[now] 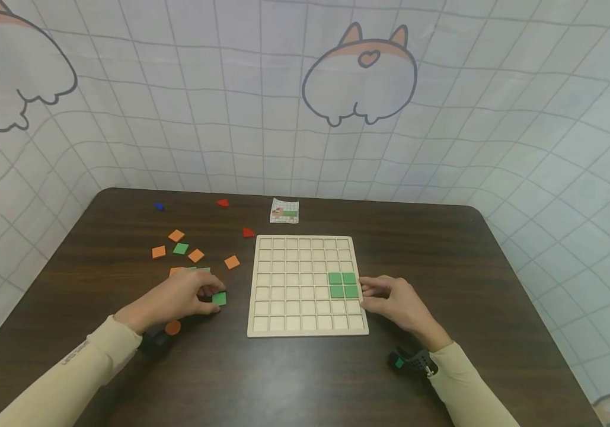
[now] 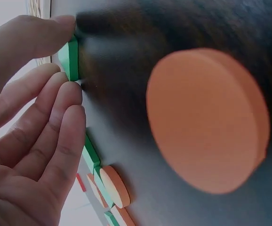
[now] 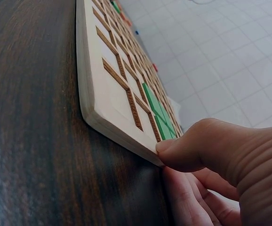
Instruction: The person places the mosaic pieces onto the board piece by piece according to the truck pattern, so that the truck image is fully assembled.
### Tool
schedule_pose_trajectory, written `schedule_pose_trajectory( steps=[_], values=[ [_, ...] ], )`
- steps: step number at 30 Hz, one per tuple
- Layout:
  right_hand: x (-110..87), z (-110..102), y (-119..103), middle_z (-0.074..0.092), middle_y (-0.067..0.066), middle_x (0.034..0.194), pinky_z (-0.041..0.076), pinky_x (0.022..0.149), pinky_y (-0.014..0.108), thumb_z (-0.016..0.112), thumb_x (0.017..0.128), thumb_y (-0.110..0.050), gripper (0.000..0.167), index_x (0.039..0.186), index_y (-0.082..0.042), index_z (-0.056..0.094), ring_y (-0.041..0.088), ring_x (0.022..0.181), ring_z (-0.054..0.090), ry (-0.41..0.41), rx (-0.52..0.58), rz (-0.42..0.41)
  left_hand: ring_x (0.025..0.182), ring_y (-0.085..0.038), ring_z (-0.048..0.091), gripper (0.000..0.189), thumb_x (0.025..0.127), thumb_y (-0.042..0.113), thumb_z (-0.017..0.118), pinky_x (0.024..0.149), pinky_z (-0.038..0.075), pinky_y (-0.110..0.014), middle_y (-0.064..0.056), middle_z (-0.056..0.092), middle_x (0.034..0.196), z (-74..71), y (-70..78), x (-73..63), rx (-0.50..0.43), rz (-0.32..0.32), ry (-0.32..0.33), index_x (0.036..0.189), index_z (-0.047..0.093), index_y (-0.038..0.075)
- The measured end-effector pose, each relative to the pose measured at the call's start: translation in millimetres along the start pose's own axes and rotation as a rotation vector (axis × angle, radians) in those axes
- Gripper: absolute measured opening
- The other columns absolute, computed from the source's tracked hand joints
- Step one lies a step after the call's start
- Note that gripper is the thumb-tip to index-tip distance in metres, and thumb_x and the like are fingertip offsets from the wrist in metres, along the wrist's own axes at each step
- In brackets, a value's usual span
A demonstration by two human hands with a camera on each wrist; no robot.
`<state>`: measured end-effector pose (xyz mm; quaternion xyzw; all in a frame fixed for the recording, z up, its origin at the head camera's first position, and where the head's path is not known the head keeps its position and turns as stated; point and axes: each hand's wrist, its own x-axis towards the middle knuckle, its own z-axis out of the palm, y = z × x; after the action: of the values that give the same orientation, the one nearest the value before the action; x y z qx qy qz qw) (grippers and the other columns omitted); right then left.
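Note:
My left hand (image 1: pixel 184 292) pinches a green square tile (image 1: pixel 219 299) between thumb and fingertips, just left of the board. In the left wrist view that green tile stands edge-on at the tabletop, partly covered by the fingers. A pale wooden grid board (image 1: pixel 294 308) lies flat in the middle of the table. Four of its cells on the right side hold green tiles (image 1: pixel 343 285), forming a block. At the board's right edge, my right hand (image 1: pixel 398 301) grips the rim, thumb on top and fingers along the side, as the right wrist view shows.
Loose orange tiles (image 1: pixel 232 262) and another green tile (image 1: pixel 181 248) lie around the left hand. An orange disc (image 1: pixel 173 327) sits under the left wrist. Farther back are red pieces (image 1: pixel 248 232), a blue piece (image 1: pixel 159 206) and a small printed card (image 1: pixel 284 211).

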<state>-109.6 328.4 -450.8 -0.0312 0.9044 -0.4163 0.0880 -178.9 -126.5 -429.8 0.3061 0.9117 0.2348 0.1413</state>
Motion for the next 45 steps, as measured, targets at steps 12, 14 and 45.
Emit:
schedule_pose_trajectory(
  steps=[12, 14, 45],
  values=[
    [-0.9, -0.7, -0.3, 0.073, 0.005, 0.117, 0.054, 0.084, 0.027, 0.079, 0.090, -0.025, 0.054, 0.140, -0.010, 0.065, 0.018, 0.106, 0.071, -0.005, 0.014, -0.006, 0.091, -0.009, 0.066, 0.030, 0.088, 0.018, 0.080, 0.080, 0.058, -0.029, 0.003, 0.074, 0.104, 2.4, 1.0, 0.2, 0.023, 0.016, 0.008, 0.116, 0.077, 0.009],
    [-0.9, -0.5, -0.1, 0.073, 0.005, 0.117, 0.054, 0.084, 0.027, 0.079, 0.090, -0.025, 0.054, 0.140, -0.010, 0.065, 0.018, 0.106, 0.071, -0.004, 0.012, -0.003, 0.091, -0.009, 0.067, 0.029, 0.088, 0.018, 0.080, 0.080, 0.058, -0.029, 0.002, 0.074, 0.105, 1.7, 2.5, -0.1, 0.025, 0.022, 0.010, 0.115, 0.077, 0.009],
    [-2.4, -1.5, -2.2, 0.073, 0.004, 0.114, 0.055, 0.085, 0.027, 0.079, 0.088, -0.023, 0.055, 0.139, -0.008, 0.066, 0.015, 0.103, 0.071, 0.010, 0.040, 0.006, 0.084, -0.009, 0.059, 0.027, 0.085, 0.014, 0.073, 0.075, 0.052, -0.026, 0.002, 0.070, 0.103, -6.2, 36.4, 41.1, -0.012, 0.056, 0.073, 0.112, 0.077, 0.013]
  ],
)
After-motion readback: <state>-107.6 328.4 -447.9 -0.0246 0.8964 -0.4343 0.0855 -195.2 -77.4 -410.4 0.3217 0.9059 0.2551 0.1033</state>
